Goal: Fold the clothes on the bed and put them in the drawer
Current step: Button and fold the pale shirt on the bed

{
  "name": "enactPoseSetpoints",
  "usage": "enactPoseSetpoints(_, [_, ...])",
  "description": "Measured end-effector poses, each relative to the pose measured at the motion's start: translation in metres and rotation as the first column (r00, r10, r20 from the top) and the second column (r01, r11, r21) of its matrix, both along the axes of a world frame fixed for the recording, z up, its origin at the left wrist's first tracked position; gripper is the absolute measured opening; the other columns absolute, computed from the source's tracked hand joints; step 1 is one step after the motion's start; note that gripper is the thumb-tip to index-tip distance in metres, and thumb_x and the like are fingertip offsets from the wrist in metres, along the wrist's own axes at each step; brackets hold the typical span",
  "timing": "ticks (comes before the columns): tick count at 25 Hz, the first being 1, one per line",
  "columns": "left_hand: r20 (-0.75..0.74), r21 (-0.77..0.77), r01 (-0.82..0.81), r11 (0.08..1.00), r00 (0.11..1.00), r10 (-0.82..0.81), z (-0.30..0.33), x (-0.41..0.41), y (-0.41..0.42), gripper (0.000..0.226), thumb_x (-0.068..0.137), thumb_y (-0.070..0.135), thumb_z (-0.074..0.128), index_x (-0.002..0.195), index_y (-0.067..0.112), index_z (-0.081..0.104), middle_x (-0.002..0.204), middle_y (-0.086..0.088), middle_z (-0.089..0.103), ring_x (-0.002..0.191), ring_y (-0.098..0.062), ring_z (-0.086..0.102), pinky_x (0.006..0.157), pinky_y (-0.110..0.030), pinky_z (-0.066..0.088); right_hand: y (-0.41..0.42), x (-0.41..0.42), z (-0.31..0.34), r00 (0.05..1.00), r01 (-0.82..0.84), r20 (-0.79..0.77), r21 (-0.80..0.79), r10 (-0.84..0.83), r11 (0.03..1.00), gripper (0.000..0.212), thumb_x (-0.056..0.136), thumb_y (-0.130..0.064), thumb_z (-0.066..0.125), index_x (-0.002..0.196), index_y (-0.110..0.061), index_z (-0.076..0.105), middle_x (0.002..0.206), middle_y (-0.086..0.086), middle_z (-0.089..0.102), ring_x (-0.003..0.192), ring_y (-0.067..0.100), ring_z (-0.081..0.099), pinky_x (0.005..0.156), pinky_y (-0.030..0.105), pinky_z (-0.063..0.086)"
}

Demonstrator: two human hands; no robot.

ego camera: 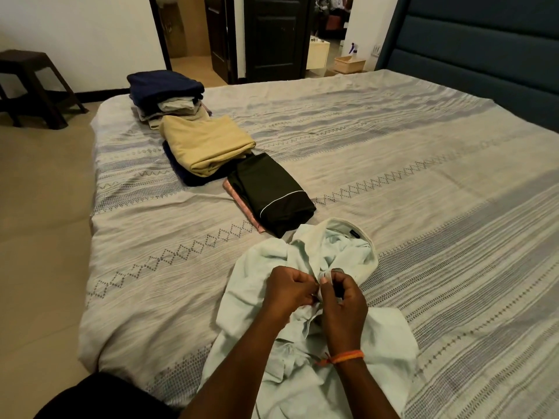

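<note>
Head view, looking down over a bed (pixel 393 182) spread with a pale striped cover. Near the lower edge, spread loosely and still unfolded, a pale mint shirt (pixel 305 255), collar toward the far side, dark label showing inside the neck. Over the shirt's front placket, both hands close together: left hand (pixel 289 288) with fingers curled, pinching a fold of the shirt's fabric at its fingertips; right hand (pixel 343 297) likewise curled, thumb and forefinger pinching the cloth just beside the left. An orange thread band (pixel 344 356) around the right wrist. Whether a button sits between the fingers, impossible to tell. Beyond the shirt, in a row running toward the far left corner: a folded black garment with white piping (pixel 272 195) lying on a pinkish folded piece (pixel 239 201); next a folded tan garment (pixel 205 143) on top of a dark navy one (pixel 181 170); then a taller stack of folded clothes (pixel 166 95) topped with navy. On the floor at left, a dark stool (pixel 30 86). At right, a blue padded headboard (pixel 484 49); past the bed, dark doors (pixel 272 34) standing open.
</note>
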State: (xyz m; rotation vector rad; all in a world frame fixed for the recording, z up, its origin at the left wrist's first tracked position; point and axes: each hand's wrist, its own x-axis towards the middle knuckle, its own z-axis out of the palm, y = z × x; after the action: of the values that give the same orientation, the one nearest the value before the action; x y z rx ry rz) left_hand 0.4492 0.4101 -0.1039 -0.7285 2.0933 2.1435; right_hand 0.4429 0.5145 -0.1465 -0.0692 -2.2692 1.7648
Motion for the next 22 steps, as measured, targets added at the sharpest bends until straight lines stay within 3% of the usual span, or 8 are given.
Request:
enactPoseSetpoints(2, [0.011, -0.2, 0.094, 0.975, 0.996, -0.094, -0.002, -0.002, -0.002, 0.018, 0.085, 0.006, 0.064, 0.07, -0.003, 0.069, 0.06, -0.007, 0.064, 0.056, -0.015, 0.063, 0.063, -0.027, 0.057, 0.0, 0.001, -0.002, 1.0, -0.008, -0.024, 0.023, 0.008, 1.0, 0.007, 0.09, -0.021, 0.069, 0.09, -0.013, 0.069, 0.086, -0.002, 0.07, 0.081, 0.013, 0.066, 0.074, 0.032, 0.053])
enactPoseSetpoints(4, [0.04, -0.458, 0.177, 0.871, 0.983, -0.179, -0.001, 0.0, 0.002, 0.029, 0.091, 0.013, 0.056, 0.064, 0.006, 0.064, 0.056, 0.0, 0.058, 0.051, -0.007, 0.054, 0.054, -0.016, 0.046, 0.001, 0.003, -0.003, 0.998, 0.001, -0.055, 0.053, 0.002, 0.999, 0.008, 0.09, -0.022, 0.068, 0.086, -0.015, 0.068, 0.083, -0.003, 0.069, 0.078, 0.012, 0.065, 0.072, 0.03, 0.051])
enactPoseSetpoints(6, [0.027, -0.542, 0.162, 0.825, 0.984, -0.176, 0.0, 0.006, 0.011, 0.027, 0.096, 0.016, 0.05, 0.069, 0.014, 0.056, 0.063, 0.006, 0.053, 0.058, -0.004, 0.048, 0.052, -0.014, 0.036, 0.002, 0.005, -0.002, 0.991, 0.014, -0.131, 0.143, 0.004, 0.99, 0.009, 0.086, -0.022, 0.063, 0.081, -0.015, 0.065, 0.078, -0.004, 0.065, 0.072, 0.011, 0.06, 0.068, 0.024, 0.045])
enactPoseSetpoints(9, [-0.039, -0.453, 0.079, 0.888, 0.993, -0.109, -0.005, 0.015, 0.014, 0.023, 0.098, 0.015, 0.046, 0.078, 0.017, 0.056, 0.076, 0.005, 0.057, 0.071, -0.007, 0.053, 0.064, -0.02, 0.04, 0.002, 0.008, -0.005, 0.969, 0.01, -0.238, 0.323, 0.071, 0.946, 0.005, 0.082, -0.014, 0.062, 0.078, -0.012, 0.061, 0.075, -0.003, 0.057, 0.068, 0.013, 0.051, 0.064, 0.019, 0.036])
enactPoseSetpoints(13, [-0.098, -0.227, 0.009, 0.974, 0.995, -0.032, -0.014, 0.018, 0.009, 0.027, 0.098, 0.013, 0.049, 0.075, 0.018, 0.061, 0.074, 0.0, 0.062, 0.071, -0.014, 0.058, 0.075, -0.035, 0.051, 0.004, 0.011, -0.01, 0.939, -0.015, -0.314, 0.361, 0.137, 0.932, 0.011, 0.087, -0.018, 0.058, 0.081, -0.01, 0.063, 0.076, -0.001, 0.057, 0.07, 0.013, 0.051, 0.065, 0.021, 0.039])
enactPoseSetpoints(18, [-0.082, -0.126, -0.042, 0.991, 0.996, 0.032, -0.02, 0.018, 0.012, 0.027, 0.098, 0.016, 0.054, 0.074, 0.014, 0.066, 0.07, -0.003, 0.065, 0.066, -0.014, 0.059, 0.068, -0.031, 0.052, 0.004, 0.014, -0.013, 0.936, -0.041, -0.322, 0.311, 0.146, 0.949, 0.005, 0.085, -0.011, 0.062, 0.081, -0.01, 0.064, 0.077, -0.002, 0.059, 0.07, 0.013, 0.054, 0.063, 0.026, 0.044])
enactPoseSetpoints(22, [-0.068, -0.078, -0.098, 0.992, 0.993, 0.093, -0.022, 0.014, 0.011, 0.03, 0.098, 0.018, 0.054, 0.075, 0.003, 0.067, 0.07, -0.012, 0.066, 0.065, -0.018, 0.059, 0.065, -0.038, 0.052, 0.005, 0.013, -0.011, 0.931, -0.122, -0.304, 0.266, 0.204, 0.956, 0.016, 0.087, -0.023, 0.058, 0.083, -0.013, 0.069, 0.079, -0.007, 0.063, 0.074, 0.009, 0.06, 0.066, 0.025, 0.047])
